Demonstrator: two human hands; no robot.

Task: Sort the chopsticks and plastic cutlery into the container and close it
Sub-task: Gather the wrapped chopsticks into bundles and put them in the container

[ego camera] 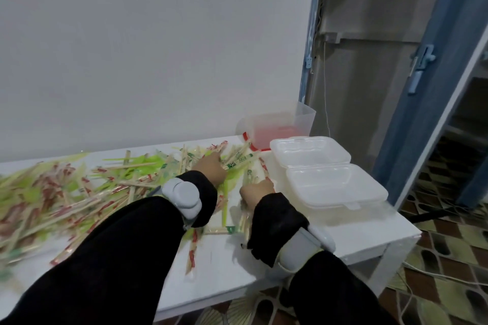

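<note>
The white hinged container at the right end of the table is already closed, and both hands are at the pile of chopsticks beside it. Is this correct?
Not quite: the head view shows the container lying open. The left hand and right hand are indeed at the chopsticks on the table.

white table [356,243] with scattered wrapped chopsticks [66,206], green plastic cutlery [137,166], open white container [327,174], clear tub [277,129]

Both hands down in the chopsticks [79,192]: left hand [211,170] reaches in, right hand [257,191] grips some beside the open container [327,174].
</note>
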